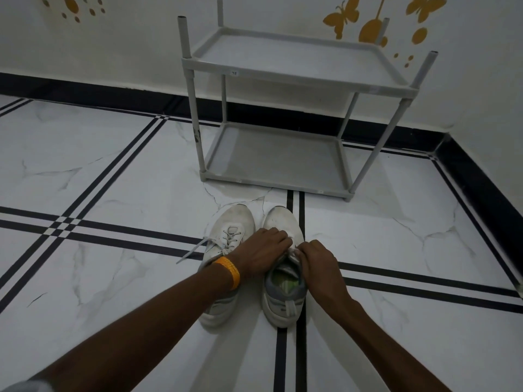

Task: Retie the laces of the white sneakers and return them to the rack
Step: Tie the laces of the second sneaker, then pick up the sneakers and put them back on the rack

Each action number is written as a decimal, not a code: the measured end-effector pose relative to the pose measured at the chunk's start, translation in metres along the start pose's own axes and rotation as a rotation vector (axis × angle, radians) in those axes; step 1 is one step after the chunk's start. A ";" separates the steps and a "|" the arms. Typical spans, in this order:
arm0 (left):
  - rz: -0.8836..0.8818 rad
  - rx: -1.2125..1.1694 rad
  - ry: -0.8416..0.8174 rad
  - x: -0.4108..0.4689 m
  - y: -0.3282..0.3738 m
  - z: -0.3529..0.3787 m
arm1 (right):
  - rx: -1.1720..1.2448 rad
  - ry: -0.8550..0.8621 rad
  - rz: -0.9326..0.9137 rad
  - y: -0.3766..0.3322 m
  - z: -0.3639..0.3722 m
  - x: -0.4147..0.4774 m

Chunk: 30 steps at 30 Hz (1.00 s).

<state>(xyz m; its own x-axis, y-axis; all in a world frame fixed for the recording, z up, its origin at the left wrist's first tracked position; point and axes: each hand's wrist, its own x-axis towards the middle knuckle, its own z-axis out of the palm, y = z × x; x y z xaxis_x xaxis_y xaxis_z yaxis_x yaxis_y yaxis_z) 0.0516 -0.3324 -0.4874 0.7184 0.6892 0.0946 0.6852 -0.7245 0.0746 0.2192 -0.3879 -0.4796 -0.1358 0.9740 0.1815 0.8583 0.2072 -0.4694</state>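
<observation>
While the left white canvas sneaker (pixel 226 250) is lying unlaced beside it on the marble-patterned tiled floor (pixel 113 171), the left hand (pixel 266 250) and right hand (pixel 319 264) are both pinching laces on the right white sneaker (pixel 283 301). Next, likely, comes forming and tightening a bow, well before the empty grey plastic two-shelf rack (pixel 283 80).

We cannot see the right sneaker's laces (pixel 293 251); both hands cover them. Our left forearm (pixel 169 301) hides the left sneaker's (pixel 230 239) opening. The butterfly decals (pixel 424 7) are cropped at the top edge.
</observation>
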 end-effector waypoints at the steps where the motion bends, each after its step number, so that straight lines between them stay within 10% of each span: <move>1: 0.016 0.014 -0.012 0.000 -0.001 0.001 | -0.003 0.009 0.002 0.001 0.000 -0.001; 18: -0.061 0.096 -0.103 -0.008 0.000 0.005 | 0.023 0.071 0.160 0.005 0.004 -0.003; 27: -0.398 -0.210 0.056 -0.048 -0.024 -0.034 | 0.313 -0.309 0.444 0.000 -0.027 0.007; 30: -0.606 -0.313 -0.197 -0.079 -0.048 -0.040 | 0.357 -0.448 0.559 0.001 -0.021 0.005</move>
<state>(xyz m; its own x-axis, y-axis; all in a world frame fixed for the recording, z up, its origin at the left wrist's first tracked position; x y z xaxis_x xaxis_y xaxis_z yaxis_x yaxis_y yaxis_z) -0.0425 -0.3526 -0.4588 0.2496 0.9399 -0.2329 0.9259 -0.1613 0.3415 0.2296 -0.3848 -0.4609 0.0172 0.8707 -0.4915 0.6582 -0.3799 -0.6500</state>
